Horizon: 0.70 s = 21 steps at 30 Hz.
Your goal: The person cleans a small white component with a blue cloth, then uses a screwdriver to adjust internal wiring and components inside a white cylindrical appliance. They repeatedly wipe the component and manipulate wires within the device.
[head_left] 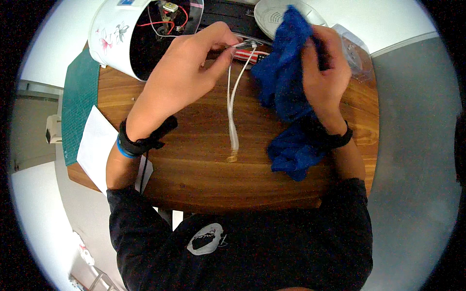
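Note:
My left hand (184,72) is closed in a pinch on a small clear piece (245,44) with a white fitting, near the top centre. A white cable (232,111) hangs from that piece onto the wooden table, its lower end lying at the middle. My right hand (327,72) has its fingers wrapped round a crumpled blue cloth (281,63), held up right of the clear piece; more of the cloth lies on the table under my right wrist. A red-and-white striped object (247,57) sits just behind the cable, partly hidden.
A white floral cylinder (109,34) with wires and a small board stands at back left. A white round part (267,12) and a clear plastic container (359,58) are at back right. A green mat (77,116) and white paper (97,145) lie on the table (194,179) at left.

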Motion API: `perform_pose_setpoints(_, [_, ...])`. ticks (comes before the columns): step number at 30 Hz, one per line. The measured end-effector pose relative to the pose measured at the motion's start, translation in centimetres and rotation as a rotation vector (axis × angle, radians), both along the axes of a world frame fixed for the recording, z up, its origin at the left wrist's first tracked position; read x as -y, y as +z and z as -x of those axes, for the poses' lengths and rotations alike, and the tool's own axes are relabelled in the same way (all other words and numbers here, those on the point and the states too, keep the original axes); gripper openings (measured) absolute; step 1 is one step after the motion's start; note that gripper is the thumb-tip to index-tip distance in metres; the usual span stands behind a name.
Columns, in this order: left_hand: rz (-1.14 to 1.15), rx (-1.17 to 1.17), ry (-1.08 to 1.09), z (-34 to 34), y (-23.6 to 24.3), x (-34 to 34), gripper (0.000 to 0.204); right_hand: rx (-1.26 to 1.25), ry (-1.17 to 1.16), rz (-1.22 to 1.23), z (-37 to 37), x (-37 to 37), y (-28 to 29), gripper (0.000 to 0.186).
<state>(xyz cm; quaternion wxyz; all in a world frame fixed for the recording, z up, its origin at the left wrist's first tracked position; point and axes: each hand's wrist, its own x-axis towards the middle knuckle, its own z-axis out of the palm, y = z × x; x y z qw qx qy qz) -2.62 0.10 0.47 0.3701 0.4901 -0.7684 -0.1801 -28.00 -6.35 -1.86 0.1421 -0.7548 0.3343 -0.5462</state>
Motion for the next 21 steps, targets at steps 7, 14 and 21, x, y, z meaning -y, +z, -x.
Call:
perform_pose_setpoints(7, [0.359,0.226,-0.066,0.3,-0.5,-0.1,0.035,-0.292,0.186,0.28,-0.5,-1.1,1.6,0.04])
perform_pose_setpoints(14, [0.349,0.103,-0.073,0.8,-0.1,-0.1,0.025,-0.284,0.273,0.154,-0.5,-0.2,-0.3,0.034])
perform_pose_setpoints(21, [0.363,0.064,-0.113,1.1,0.6,0.1,0.016,-0.242,0.275,-0.024,-0.5,-0.4,-0.4,0.024])
